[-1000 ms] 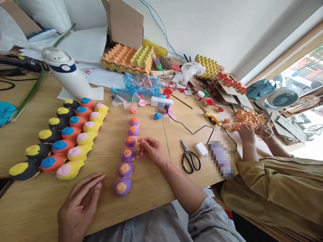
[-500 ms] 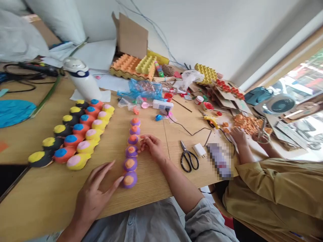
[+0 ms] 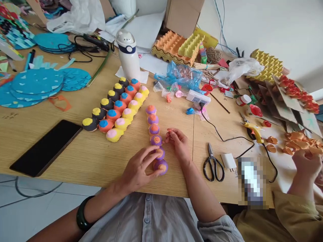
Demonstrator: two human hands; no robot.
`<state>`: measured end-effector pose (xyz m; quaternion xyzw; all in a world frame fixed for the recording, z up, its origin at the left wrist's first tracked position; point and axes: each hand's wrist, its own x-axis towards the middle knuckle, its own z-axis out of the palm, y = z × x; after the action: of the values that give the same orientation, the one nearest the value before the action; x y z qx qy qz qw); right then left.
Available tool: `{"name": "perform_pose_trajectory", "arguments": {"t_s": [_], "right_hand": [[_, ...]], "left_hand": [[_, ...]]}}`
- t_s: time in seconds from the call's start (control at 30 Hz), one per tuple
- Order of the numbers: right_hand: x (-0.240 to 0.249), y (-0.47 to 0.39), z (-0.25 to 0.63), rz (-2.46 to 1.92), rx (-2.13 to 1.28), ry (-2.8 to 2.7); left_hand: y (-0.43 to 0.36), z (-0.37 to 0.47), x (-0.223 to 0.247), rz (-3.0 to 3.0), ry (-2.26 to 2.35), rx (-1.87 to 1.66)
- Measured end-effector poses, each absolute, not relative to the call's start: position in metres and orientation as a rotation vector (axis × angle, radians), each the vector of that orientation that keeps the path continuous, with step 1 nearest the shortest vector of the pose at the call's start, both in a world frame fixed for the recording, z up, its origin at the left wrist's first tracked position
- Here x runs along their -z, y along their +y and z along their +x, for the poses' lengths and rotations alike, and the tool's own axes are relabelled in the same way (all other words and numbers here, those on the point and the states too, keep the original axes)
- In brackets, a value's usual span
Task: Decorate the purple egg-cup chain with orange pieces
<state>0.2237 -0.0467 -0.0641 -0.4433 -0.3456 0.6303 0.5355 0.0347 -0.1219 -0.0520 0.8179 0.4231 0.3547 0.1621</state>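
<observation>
A strip of egg-carton cups [image 3: 154, 129], covered in purple with orange tops, lies lengthwise in front of me. My left hand [image 3: 141, 164] reaches over its near end, thumb against the nearest cup and fingertips on the cups beyond, gripping it lightly. Just right of the strip, my right hand [image 3: 178, 143] pinches a small orange piece of clay [image 3: 169, 131] between thumb and fingertips. To the left lie three finished-looking rows: a black row with yellow tops [image 3: 107, 103], a red-orange row with blue tops [image 3: 119, 106] and a yellow row with pink tops [image 3: 128, 114].
Black-handled scissors [image 3: 213, 164], a white charger [image 3: 228, 161] and a yellow glue gun [image 3: 253, 131] lie to the right. A tablet [image 3: 46, 148] sits front left. Behind stand a white tumbler [image 3: 128, 57] and a power strip [image 3: 198, 97]. A co-worker's hand [image 3: 306, 164] is at orange scraps.
My left hand has moved onto the near cups of the purple strip. The right hand remains beside the strip, pinching. My view has swung left, bringing the tablet and blue discs into sight.
</observation>
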Motion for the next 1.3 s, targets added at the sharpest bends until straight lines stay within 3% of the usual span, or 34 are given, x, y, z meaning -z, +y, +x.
{"name": "perform_pose_trajectory", "arguments": {"t_s": [0.3, 0.7, 1.3], "right_hand": [[0.052, -0.049, 0.224, -1.033, -1.537, -0.692], [0.048, -0.058, 0.224, -1.088, -1.695, -0.773], [0.042, -0.063, 0.229, -1.128, -1.668, -0.82]], "left_hand": [[-0.087, 0.021, 0.035, 2.246, 1.063, -0.904], [-0.032, 0.051, 0.025, 2.157, 1.07, -1.192], [-0.026, 0.061, 0.023, 2.13, 0.946, -1.273]]}}
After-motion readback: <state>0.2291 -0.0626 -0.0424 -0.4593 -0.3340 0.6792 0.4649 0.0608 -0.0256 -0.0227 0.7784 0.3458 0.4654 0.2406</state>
